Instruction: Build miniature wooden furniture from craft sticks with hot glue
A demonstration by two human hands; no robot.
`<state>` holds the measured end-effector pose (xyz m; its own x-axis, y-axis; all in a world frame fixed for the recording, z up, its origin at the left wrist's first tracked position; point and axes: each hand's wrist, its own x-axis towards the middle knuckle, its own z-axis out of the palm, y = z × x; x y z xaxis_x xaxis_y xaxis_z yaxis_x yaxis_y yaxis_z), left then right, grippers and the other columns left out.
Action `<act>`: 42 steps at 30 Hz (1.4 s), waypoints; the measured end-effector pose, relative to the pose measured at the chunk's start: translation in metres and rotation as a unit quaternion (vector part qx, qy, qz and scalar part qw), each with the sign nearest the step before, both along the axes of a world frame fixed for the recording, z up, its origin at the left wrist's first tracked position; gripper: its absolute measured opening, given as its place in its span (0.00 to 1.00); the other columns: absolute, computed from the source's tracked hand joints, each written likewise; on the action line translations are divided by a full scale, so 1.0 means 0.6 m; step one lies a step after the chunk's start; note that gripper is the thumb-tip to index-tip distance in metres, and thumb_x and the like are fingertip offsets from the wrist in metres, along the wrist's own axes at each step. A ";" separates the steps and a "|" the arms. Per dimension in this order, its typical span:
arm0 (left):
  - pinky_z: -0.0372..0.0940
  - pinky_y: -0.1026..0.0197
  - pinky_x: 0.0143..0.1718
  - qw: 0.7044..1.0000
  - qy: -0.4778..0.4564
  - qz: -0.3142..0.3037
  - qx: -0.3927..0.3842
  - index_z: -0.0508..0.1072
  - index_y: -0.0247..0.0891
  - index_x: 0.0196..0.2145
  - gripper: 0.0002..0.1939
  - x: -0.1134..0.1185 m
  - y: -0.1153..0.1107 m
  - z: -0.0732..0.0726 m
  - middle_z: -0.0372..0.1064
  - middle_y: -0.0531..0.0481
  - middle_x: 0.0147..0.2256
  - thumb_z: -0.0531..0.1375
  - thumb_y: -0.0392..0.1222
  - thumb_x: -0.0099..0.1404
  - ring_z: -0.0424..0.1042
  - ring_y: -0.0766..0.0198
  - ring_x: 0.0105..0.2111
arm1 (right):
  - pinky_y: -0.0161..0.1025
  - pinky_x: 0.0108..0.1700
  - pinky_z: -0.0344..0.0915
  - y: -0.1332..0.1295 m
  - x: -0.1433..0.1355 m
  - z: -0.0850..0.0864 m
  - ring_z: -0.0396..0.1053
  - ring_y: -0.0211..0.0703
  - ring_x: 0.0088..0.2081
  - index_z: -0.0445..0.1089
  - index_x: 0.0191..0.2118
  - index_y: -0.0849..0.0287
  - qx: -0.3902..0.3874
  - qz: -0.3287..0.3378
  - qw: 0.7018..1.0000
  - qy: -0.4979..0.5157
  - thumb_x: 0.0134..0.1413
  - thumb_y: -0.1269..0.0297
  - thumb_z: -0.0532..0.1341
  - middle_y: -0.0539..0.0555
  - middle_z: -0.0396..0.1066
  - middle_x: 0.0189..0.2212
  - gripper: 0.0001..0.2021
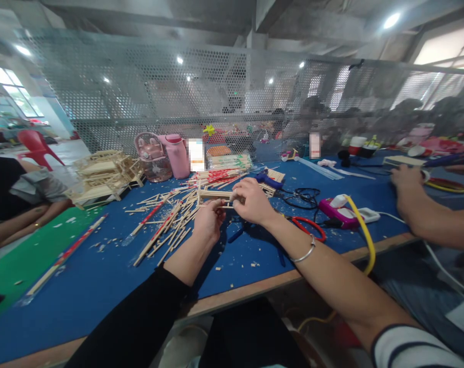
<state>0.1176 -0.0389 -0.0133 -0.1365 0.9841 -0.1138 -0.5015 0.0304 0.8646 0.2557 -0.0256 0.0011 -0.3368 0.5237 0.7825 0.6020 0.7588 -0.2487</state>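
Observation:
My left hand [210,221] pinches the near edge of a small wooden stick frame [215,194], held just above the table. From the right, my right hand [251,200] has its fingers closed round the frame's other end, partly hiding it. Loose wooden sticks [170,232] lie scattered to the left of my hands, some in red-marked plastic sleeves. Behind my right hand rests a blue-handled glue gun [270,180] with a black cord. Red-handled pliers or scissors [310,228] lie beside my right forearm, their kind partly hidden.
Finished-looking stick structures [101,176] are stacked at the left. Pink bottles [176,156] stand at the back. A magenta power strip [339,212] with a yellow cable sits at the right. Another person's hand [408,186] is at far right; a person's arms [32,220] rest at far left.

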 end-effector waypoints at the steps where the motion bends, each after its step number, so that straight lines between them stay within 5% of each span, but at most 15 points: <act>1: 0.57 0.69 0.23 1.000 0.003 -0.002 -0.001 0.69 0.33 0.26 0.08 0.000 0.000 0.000 0.66 0.54 0.23 0.62 0.35 0.44 0.61 0.74 0.21 | 0.45 0.50 0.58 0.000 0.000 0.000 0.61 0.45 0.41 0.70 0.24 0.57 0.001 0.000 1.000 -0.001 0.40 0.76 0.57 0.54 0.70 0.33 0.08; 8: 0.58 0.69 0.25 1.000 0.009 0.004 0.015 0.68 0.34 0.30 0.18 0.004 -0.004 0.000 0.65 0.56 0.22 0.68 0.34 0.39 0.63 0.73 0.21 | 0.44 0.49 0.60 0.001 0.001 -0.002 0.61 0.46 0.41 0.71 0.23 0.58 0.018 -0.006 1.000 0.003 0.40 0.76 0.58 0.54 0.71 0.32 0.07; 36: 0.61 0.67 0.29 0.999 -0.010 -0.004 0.043 0.70 0.33 0.28 0.15 0.011 -0.006 0.000 0.68 0.54 0.25 0.68 0.33 0.40 0.67 0.71 0.25 | 0.46 0.50 0.60 0.002 0.003 -0.002 0.61 0.48 0.43 0.72 0.23 0.57 0.004 -0.011 1.000 0.005 0.39 0.75 0.58 0.54 0.71 0.34 0.07; 42: 0.56 0.70 0.23 0.999 0.019 0.004 0.037 0.70 0.34 0.29 0.17 0.008 -0.004 -0.001 0.64 0.56 0.21 0.69 0.37 0.39 0.60 0.75 0.20 | 0.43 0.46 0.61 -0.003 0.008 0.005 0.64 0.46 0.40 0.67 0.35 0.58 -0.027 -0.009 0.997 0.068 0.37 0.77 0.54 0.54 0.69 0.35 0.14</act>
